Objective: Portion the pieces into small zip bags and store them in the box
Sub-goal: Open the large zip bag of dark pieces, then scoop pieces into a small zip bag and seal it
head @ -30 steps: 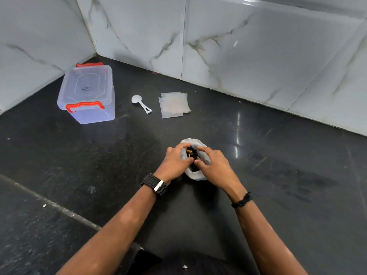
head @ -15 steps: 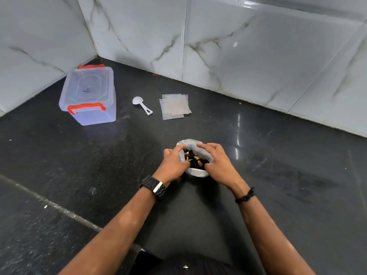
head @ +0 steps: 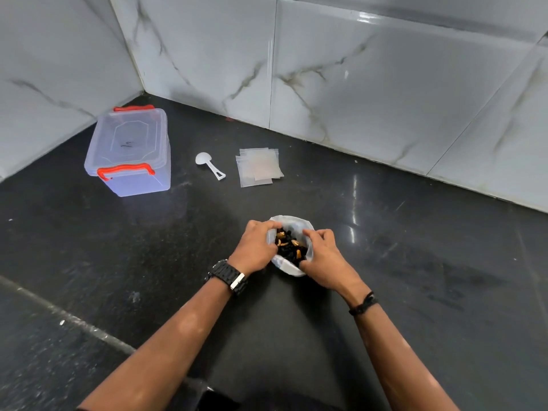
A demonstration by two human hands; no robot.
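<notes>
Black stone counter: both hands, left hand and right hand, pinch the plastic bag rim apart, exposing dark pieces for scooping.

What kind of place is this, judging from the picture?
Probably a kitchen counter at home: a dark polished stone worktop set in a corner of glossy marble-look wall tiles, with a lidded plastic storage box and a white scoop on it.

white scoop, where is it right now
In the head view the white scoop lies on the black counter toward the back left, between the lidded plastic box on its left and the stack of small zip bags on its right.
</notes>
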